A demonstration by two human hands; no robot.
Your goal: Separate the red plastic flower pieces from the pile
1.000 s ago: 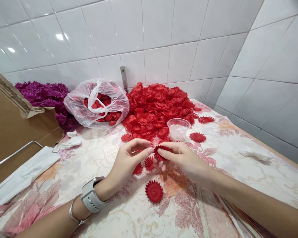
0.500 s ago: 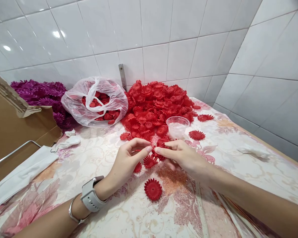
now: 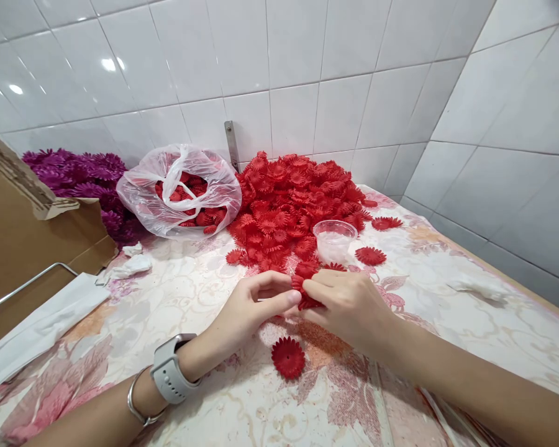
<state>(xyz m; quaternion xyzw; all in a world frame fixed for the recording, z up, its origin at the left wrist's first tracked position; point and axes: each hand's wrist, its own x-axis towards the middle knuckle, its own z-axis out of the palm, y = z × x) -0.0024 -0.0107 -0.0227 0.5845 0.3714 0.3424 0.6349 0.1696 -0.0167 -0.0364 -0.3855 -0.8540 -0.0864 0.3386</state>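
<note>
Left hand [image 3: 256,301] thumb-up, thumb and fingers pinching red flower [image 3: 302,290]; right hand [image 3: 349,301] knuckles-up, fingers curled gripping its right side. Forearms angle inward.

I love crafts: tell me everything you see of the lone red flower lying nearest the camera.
The red flower is a round disc with petal-like points around its rim and a spot, perhaps a hole, at its centre. It may be fabric. It lies flat on the patterned tablecloth, apart from the left hand and right hand.
</note>
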